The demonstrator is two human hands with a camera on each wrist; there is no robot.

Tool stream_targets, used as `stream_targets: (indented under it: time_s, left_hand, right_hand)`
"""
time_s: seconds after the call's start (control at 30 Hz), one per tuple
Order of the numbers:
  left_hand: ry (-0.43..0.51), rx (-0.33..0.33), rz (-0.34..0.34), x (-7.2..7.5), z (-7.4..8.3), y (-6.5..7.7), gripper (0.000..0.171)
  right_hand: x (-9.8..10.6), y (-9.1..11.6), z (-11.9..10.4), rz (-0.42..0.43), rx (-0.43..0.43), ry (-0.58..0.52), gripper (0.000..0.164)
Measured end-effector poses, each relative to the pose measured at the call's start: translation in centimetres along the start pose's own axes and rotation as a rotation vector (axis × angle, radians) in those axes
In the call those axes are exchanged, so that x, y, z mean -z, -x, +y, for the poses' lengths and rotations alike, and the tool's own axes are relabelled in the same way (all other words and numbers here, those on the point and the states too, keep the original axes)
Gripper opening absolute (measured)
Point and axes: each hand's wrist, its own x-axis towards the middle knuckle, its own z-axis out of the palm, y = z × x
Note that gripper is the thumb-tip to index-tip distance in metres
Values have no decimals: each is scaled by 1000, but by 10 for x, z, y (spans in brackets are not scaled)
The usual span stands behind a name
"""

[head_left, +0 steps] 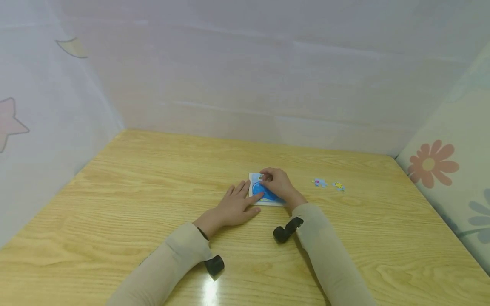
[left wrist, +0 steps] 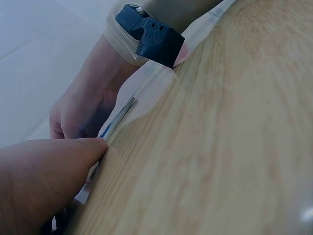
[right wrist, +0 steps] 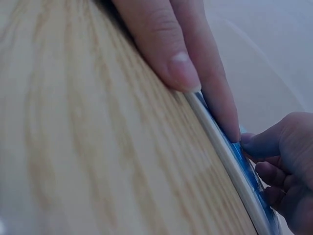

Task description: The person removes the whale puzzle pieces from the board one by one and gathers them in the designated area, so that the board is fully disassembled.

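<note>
A small picture puzzle in a white frame (head_left: pixel 250 176) lies flat on the wooden table, with a large blue shape (head_left: pixel 257 192) in its picture. My left hand (head_left: pixel 234 208) rests beside and on it with fingers spread and straight; the index finger reaches over the picture, and the thumb (right wrist: pixel 182 71) is at the near edge. Over the picture's upper right bends my right hand (head_left: pixel 278 182), its fingers curled and the thumb's tip right at the blue surface in the right wrist view. I cannot tell whether a piece is between those fingers.
To the right of the frame lie two loose puzzle pieces, one with a pink mark (head_left: pixel 319 182), one with a yellow flower (head_left: pixel 338 185). Pale cloth walls (head_left: pixel 245 85) stand behind and at both sides of the table (head_left: pixel 172 170). Each wrist carries a black camera (head_left: pixel 215 265).
</note>
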Motion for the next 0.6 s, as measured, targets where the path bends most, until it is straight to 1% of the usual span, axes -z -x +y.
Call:
stream_targets:
  time_s: [0.17, 0.33, 0.47, 0.5, 0.6]
  left_hand:
    - [-1, -3, 0, 0, 1, 0, 51]
    - [8, -8, 5, 0, 2, 0, 51]
    - [6, 0, 5, -1, 3, -1, 51]
    - [4, 3, 4, -1, 3, -1, 51]
    - [6, 5, 4, -1, 2, 0, 51]
  right_hand:
    - [1, 1, 0, 18, -3, 10, 28]
    - [8, 2, 3, 17, -46, -44, 30]
    - [20, 7, 4, 16, -16, -68, 30]
    - [24, 8, 5, 14, 3, -64, 30]
    - [34, 13, 7, 13, 21, -67, 30]
